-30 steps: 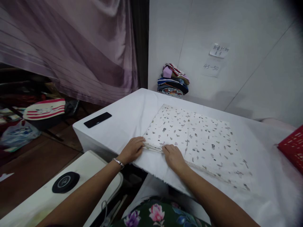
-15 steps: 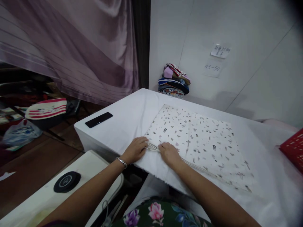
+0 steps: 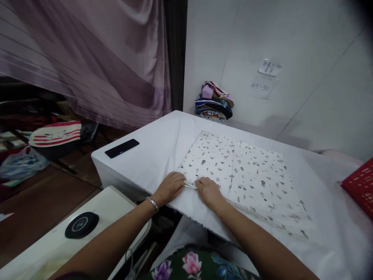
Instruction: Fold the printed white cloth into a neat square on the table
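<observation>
A white cloth (image 3: 247, 171) printed with small grey-brown motifs lies folded in layers on the white-covered table (image 3: 154, 155). At its near left corner my left hand (image 3: 170, 187) is closed on the layered edge, a silver bracelet on the wrist. Just to the right, my right hand (image 3: 209, 191) grips the same near edge, fingers curled over it. Between the two hands a short stretch of stacked layers shows. The undersides of both hands and the thumbs are mostly hidden.
A black phone (image 3: 122, 148) lies at the table's left. Folded clothes (image 3: 214, 103) are piled at the back by the wall. A red basket (image 3: 359, 186) stands at right. On a lower white surface (image 3: 116, 202) at left sits a round black object (image 3: 82, 225).
My left hand has slid slightly right along the cloth's near edge, closer to my right hand. The right hand stays in place, and the view has shifted a little.
</observation>
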Motion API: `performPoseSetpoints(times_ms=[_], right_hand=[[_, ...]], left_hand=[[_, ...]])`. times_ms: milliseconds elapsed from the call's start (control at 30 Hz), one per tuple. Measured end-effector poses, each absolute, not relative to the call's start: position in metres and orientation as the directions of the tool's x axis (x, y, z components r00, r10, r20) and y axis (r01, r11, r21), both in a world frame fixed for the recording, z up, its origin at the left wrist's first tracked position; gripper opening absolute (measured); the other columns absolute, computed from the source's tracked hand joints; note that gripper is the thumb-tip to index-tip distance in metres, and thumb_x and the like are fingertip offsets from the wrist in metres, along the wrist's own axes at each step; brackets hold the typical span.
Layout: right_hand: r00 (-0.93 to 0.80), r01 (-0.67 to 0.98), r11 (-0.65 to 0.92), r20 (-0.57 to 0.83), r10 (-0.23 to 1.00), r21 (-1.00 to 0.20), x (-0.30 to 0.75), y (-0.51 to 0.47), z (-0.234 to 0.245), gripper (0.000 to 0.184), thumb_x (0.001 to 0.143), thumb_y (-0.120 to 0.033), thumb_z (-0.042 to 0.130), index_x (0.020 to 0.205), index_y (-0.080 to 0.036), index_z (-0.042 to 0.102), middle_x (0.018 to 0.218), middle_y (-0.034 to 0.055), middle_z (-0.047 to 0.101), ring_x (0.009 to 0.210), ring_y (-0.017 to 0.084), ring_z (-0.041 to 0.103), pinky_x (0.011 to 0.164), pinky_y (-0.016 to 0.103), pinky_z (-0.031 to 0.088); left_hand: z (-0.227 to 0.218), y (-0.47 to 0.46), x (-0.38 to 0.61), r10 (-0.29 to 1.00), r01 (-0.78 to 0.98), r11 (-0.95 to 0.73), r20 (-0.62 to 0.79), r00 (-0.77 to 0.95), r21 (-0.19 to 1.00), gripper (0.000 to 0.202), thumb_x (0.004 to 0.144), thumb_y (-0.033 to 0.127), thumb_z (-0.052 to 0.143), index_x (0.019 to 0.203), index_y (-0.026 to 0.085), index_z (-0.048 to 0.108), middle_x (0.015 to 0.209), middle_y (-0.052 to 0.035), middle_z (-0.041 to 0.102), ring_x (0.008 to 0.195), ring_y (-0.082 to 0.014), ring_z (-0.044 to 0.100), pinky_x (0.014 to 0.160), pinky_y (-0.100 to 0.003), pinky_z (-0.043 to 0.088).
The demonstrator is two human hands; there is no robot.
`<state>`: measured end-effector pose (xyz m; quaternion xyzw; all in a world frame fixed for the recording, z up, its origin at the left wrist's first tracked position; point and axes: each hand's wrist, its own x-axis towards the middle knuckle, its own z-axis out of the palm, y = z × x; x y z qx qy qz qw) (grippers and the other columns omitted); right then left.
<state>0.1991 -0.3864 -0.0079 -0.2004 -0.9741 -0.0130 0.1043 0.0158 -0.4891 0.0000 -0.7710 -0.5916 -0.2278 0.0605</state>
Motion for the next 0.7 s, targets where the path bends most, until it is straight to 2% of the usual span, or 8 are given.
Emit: performPoseSetpoints(times_ms=[167,333,400,500,567,700], right_hand=[[-0.901,0.366,0.931,0.249,0.354,-0.001,0.197,-0.39,-0.01,0.024,0.089,-0.019,0.045,0.112,-0.018,0.052,0.094,0.0062,0.057,0.085,0.02,0.048,0.071,0.03,0.035],[-0.908,0.343,0.939,0.253,0.334,-0.01,0.196,-0.393,-0.011,0.021,0.09,-0.021,0.044,0.107,-0.019,0.056,0.091,0.005,0.056,0.085,0.019,0.047,0.072,0.029,0.034],[-0.902,0.349,0.936,0.258,0.346,-0.034,0.196,-0.392,-0.012,0.021,0.091,-0.023,0.043,0.106,-0.02,0.057,0.091,0.005,0.056,0.086,0.019,0.046,0.072,0.029,0.034],[-0.893,0.359,0.931,0.267,0.363,-0.062,0.196,-0.392,-0.012,0.022,0.091,-0.023,0.042,0.106,-0.021,0.058,0.092,0.0052,0.056,0.086,0.018,0.046,0.071,0.029,0.033],[-0.892,0.362,0.93,0.266,0.365,-0.061,0.196,-0.393,-0.013,0.021,0.091,-0.023,0.043,0.105,-0.02,0.058,0.092,0.0051,0.056,0.084,0.019,0.045,0.07,0.029,0.033],[-0.885,0.372,0.927,0.281,0.37,-0.048,0.197,-0.395,-0.015,0.021,0.09,-0.021,0.044,0.106,-0.02,0.057,0.093,0.0064,0.056,0.084,0.02,0.045,0.069,0.03,0.033]], left_hand=[[-0.002,-0.488,0.015,0.882,0.938,-0.292,0.431,0.19,0.185,0.015,0.084,0.017,0.044,0.079,0.019,0.058,0.095,-0.0051,0.062,0.098,-0.0176,0.053,0.092,-0.04,0.038],[-0.008,-0.487,0.014,0.903,0.941,-0.271,0.392,0.176,0.203,0.013,0.082,0.016,0.044,0.08,0.019,0.056,0.085,-0.004,0.061,0.09,-0.0177,0.054,0.088,-0.039,0.039],[-0.01,-0.487,0.013,0.916,0.944,-0.245,0.372,0.15,0.221,0.011,0.081,0.016,0.046,0.085,0.019,0.056,0.085,-0.0041,0.06,0.087,-0.0177,0.054,0.086,-0.037,0.04],[-0.01,-0.486,0.014,0.92,0.949,-0.21,0.377,0.11,0.234,0.023,0.078,0.014,0.05,0.1,0.018,0.054,0.094,-0.0056,0.06,0.091,-0.0182,0.052,0.085,-0.035,0.04],[-0.008,-0.485,0.014,0.925,0.957,-0.203,0.36,0.118,0.206,0.027,0.077,0.011,0.049,0.103,0.018,0.054,0.098,-0.0059,0.059,0.094,-0.0187,0.051,0.085,-0.035,0.04],[-0.001,-0.485,0.013,0.947,0.977,-0.174,0.293,0.132,0.121,0.022,0.076,0.007,0.049,0.09,0.019,0.06,0.089,-0.0046,0.06,0.087,-0.0189,0.052,0.078,-0.034,0.041]])
